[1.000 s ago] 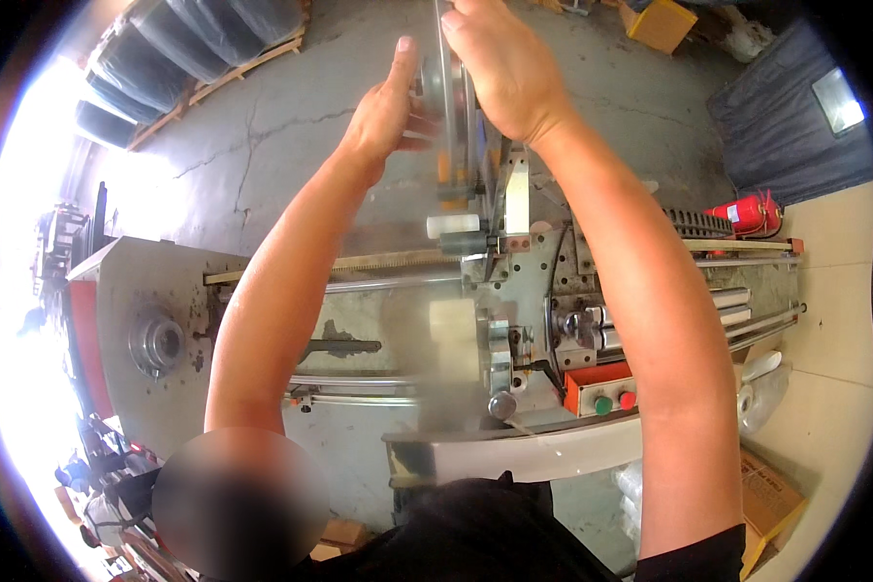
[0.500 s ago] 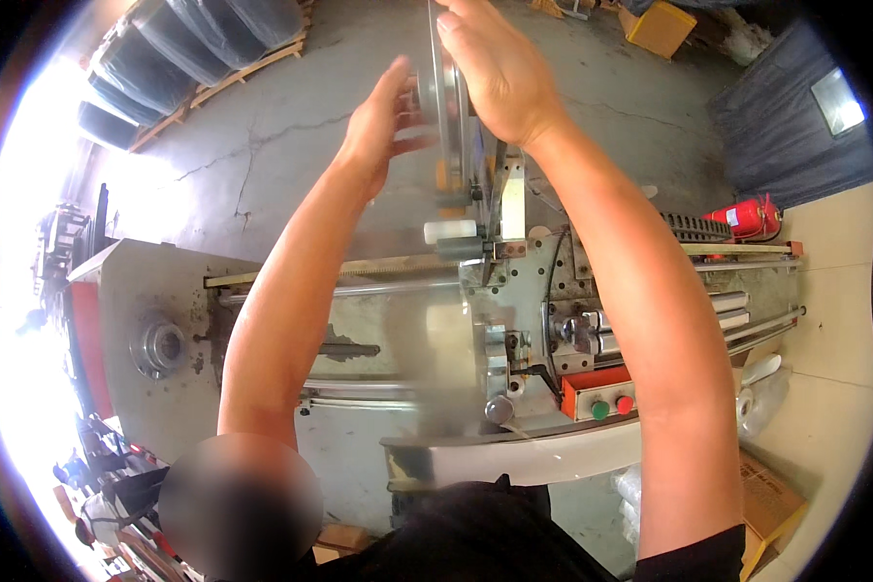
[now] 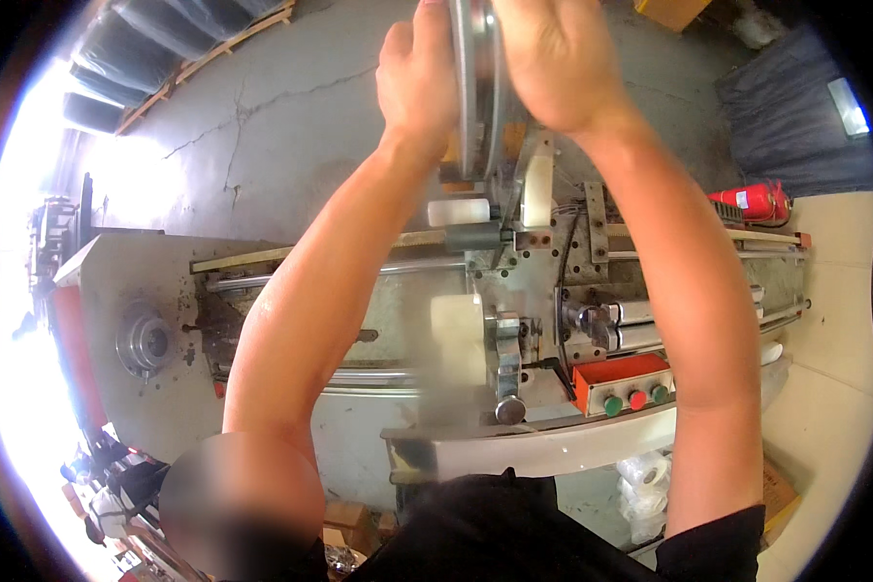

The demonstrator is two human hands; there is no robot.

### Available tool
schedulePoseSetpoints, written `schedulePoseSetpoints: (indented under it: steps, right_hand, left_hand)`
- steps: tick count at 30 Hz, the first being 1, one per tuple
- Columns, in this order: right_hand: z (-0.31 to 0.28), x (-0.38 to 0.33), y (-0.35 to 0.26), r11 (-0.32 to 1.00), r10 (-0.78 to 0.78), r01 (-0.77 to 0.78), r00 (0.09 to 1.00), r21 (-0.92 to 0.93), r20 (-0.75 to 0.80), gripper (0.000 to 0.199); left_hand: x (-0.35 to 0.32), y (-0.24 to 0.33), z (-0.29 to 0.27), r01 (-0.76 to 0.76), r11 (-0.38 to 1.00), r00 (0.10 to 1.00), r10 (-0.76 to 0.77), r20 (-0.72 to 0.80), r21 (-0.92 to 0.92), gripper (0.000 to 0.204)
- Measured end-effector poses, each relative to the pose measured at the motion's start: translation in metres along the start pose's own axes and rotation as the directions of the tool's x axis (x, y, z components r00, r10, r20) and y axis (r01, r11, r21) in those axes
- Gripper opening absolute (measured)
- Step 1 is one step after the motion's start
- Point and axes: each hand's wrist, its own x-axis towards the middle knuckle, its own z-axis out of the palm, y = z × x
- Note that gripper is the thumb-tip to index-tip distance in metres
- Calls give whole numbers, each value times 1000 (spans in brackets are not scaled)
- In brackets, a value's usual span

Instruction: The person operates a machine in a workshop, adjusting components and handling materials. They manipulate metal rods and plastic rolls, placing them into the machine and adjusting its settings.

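Note:
A round, metal-rimmed disc (image 3: pixel 468 97) stands on edge above the far side of the machine, seen nearly edge-on. My left hand (image 3: pixel 419 82) is against its left side, thumb up and the other fingers partly hidden. On the opposite side my right hand (image 3: pixel 561 63) presses in, its fingertips running out at the top of the picture. The disc is gripped between both hands. Just below it are a white roller (image 3: pixel 458 211) and a dark grey roller (image 3: pixel 477 237). Closer to me, a blurred cream-coloured block (image 3: pixel 458 335) sits beside a metal clamp (image 3: pixel 507 364).
The machine's grey housing (image 3: pixel 97 320) rises at left, with rails (image 3: pixel 335 276) running rightward. An orange control box (image 3: pixel 623 380) with round buttons is under my right forearm. A red fire extinguisher (image 3: pixel 761 202) lies at right. Wrapped dark rolls (image 3: pixel 150 53) stand on a pallet at far left.
My left hand has closed in from the left onto the disc, where it was apart with fingers spread. My right hand stays at the disc's right side. The whole view has shifted slightly.

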Motion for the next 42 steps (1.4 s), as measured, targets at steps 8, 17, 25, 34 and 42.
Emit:
schedulePoseSetpoints:
  steps: [8, 17, 25, 34, 42]
  right_hand:
    - [-39, 40, -32, 971, 163, -104, 947, -214, 276, 30]
    - [-24, -26, -31, 925, -369, 380, 893, 5, 258, 46]
    - [-22, 80, -13, 912, 310, -405, 778, 58, 547, 29]
    - [-5, 25, 9, 896, -425, 410, 903, 169, 66, 36]
    - [-15, -14, -14, 829, 399, -424, 905, 364, 145, 53]
  left_hand:
    - [-20, 33, -18, 282, 925, 959, -268, 86, -256, 84]
    - [-146, -19, -39, 336, 874, 901, -190, 390, -350, 46]
    - [-185, 26, -47, 425, 614, 887, -136, 442, -665, 21]
    - [-254, 49, -53, 491, 682, 855, -260, 448, -542, 23]
    - [-286, 58, -45, 536, 721, 836, -381, 395, -439, 32]
